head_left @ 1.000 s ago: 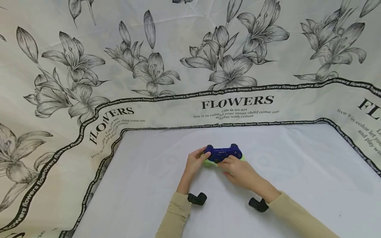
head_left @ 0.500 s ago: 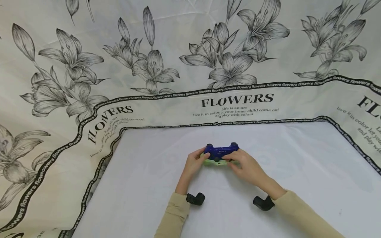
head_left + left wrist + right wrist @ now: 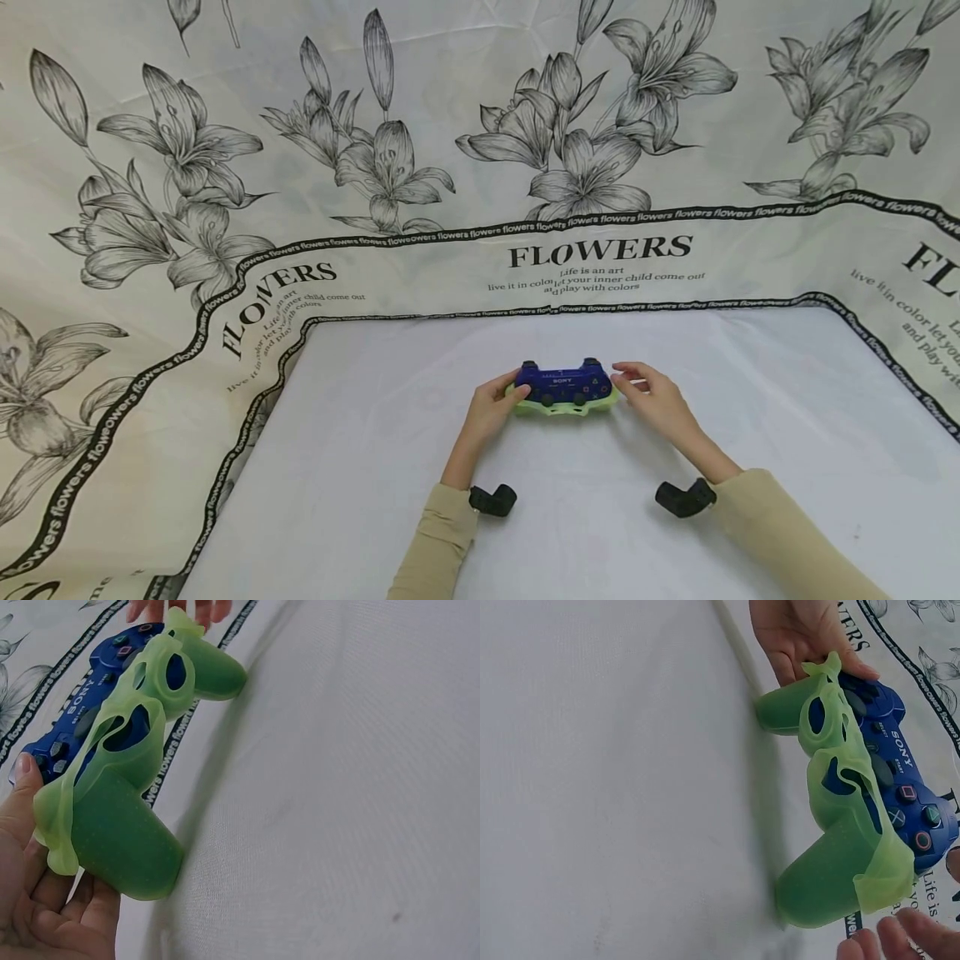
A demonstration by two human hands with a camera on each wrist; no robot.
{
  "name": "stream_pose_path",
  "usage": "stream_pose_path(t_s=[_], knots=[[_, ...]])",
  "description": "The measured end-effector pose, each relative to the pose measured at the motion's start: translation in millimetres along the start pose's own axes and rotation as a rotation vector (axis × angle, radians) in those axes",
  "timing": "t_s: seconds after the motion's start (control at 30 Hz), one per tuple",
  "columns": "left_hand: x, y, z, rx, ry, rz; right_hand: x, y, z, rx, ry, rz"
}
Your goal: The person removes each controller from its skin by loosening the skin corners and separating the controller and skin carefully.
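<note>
A blue Sony game controller [image 3: 564,383] is held above the white surface, its face buttons and sticks on the upper side. A translucent lime-green silicone cover [image 3: 124,832] wraps both handles and the near side; its upper part is peeled back, with the stick holes off the sticks. My left hand [image 3: 487,410] grips the left end, thumb on top and fingers underneath. Beside the right end is my right hand [image 3: 663,412], its fingers [image 3: 911,937] loosely bent around no object. The right wrist view shows them just off the cover's folded edge.
A white-covered table [image 3: 375,467] lies under the hands. Behind and at the sides hangs a cloth [image 3: 420,283] printed with flowers and lettering. Black wrist cameras [image 3: 493,501] are strapped to both wrists, over beige sleeves [image 3: 438,542].
My right hand has moved right, from the controller's front middle past its right end, letting go of the cover. More of the right-side buttons now show. My left hand keeps its grip.
</note>
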State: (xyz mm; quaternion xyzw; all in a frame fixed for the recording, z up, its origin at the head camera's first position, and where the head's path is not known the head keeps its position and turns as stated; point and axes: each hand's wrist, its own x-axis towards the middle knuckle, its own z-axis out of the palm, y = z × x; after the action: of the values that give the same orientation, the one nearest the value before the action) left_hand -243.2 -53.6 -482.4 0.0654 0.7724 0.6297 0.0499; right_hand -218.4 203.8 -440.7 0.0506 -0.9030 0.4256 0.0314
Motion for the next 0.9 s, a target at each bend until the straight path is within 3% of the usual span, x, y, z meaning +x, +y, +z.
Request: stream_pose_path(t_s=[0.17,0.33,0.4,0.6,0.67,0.77,0.9], knots=[[-1.6,1.1,-0.7,0.013,-0.021,0.002,-1.0,1.8,-7.1,0.12,-0.217,0.153],[-2.5,1.5,-0.6,0.015,-0.037,0.013,-0.2,4.3,-12.8,0.235,-0.282,0.201],[-4.1,2.5,0.7,0.011,-0.002,0.014,0.9,7.2,-13.2,0.285,-0.294,0.213],[-12.1,8.8,6.6,0.064,0.245,-0.036,3.5,16.4,-12.4,0.361,-0.309,0.222],[-13.3,10.6,7.1,0.09,0.294,-0.046,5.0,18.8,-12.4,0.39,-0.315,0.224],[-14.8,11.8,5.8,0.104,0.311,-0.047,6.5,22.0,-13.2,0.448,-0.346,0.245],[-16.6,11.2,2.0,0.074,0.27,-0.07,6.4,22.9,-14.2,0.519,-0.396,0.283]])
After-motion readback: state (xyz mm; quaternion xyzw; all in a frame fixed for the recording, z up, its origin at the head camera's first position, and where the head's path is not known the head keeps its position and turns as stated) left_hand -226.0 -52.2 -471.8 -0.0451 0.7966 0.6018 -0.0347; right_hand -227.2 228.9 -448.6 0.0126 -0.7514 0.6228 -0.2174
